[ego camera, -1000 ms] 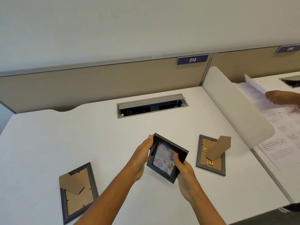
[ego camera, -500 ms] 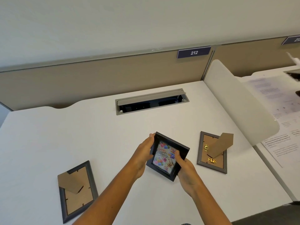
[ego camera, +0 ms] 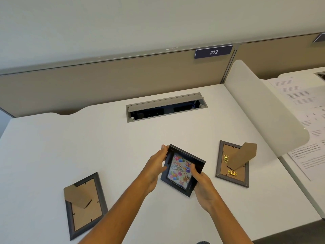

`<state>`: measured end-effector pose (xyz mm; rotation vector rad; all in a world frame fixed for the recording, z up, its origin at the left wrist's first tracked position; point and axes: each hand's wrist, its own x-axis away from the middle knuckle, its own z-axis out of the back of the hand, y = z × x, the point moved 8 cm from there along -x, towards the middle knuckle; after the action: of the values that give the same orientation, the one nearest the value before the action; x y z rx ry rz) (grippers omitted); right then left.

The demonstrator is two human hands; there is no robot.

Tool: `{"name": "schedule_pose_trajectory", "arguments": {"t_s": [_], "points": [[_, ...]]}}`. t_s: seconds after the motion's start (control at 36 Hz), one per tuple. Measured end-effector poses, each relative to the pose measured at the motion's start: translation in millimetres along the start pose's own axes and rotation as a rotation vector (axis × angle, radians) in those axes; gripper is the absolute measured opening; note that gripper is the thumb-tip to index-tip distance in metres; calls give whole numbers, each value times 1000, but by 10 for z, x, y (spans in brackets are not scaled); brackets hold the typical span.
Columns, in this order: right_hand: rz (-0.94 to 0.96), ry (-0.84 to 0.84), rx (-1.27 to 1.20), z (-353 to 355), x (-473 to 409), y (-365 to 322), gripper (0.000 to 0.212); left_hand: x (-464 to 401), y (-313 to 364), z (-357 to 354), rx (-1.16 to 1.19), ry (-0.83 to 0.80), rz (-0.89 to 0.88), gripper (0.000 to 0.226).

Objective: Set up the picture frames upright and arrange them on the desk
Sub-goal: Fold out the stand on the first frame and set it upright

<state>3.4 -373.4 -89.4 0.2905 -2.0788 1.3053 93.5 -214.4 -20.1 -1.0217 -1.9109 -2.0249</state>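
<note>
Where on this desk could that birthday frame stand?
Bare patches: the wide strip between the cable box and the hands, and the left side above the left frame. It is tighter near the front, where the birthday frame sits between the left frame and the right frame.

A grey cable tray (ego camera: 166, 107) is sunk into the white desk near its back edge, its lid tipped open over dark sockets. Behind it runs a tan partition panel (ego camera: 105, 81) carrying a dark blue number plate (ego camera: 213, 52) that reads 212. A white rounded divider (ego camera: 263, 110) stands along the right side. Beyond it, on the neighbouring desk (ego camera: 288, 175), lie printed paper sheets (ego camera: 302, 106).
</note>
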Motion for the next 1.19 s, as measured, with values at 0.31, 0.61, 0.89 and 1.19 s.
{"name": "schedule_pose_trajectory", "arguments": {"t_s": [0.31, 0.61, 0.89, 1.19], "points": [[8, 9, -46, 50, -36, 63, 50, 53, -45, -25, 16, 8, 14, 48], [79, 14, 135, 81, -54, 108, 62, 104, -176, 71, -58, 28, 13, 63], [380, 180, 796, 353, 107, 254, 75, 345, -847, 662, -397, 233, -49, 67], [627, 318, 1213, 439, 493, 398, 128, 791, -1513, 1332, -712, 323, -86, 85]]}}
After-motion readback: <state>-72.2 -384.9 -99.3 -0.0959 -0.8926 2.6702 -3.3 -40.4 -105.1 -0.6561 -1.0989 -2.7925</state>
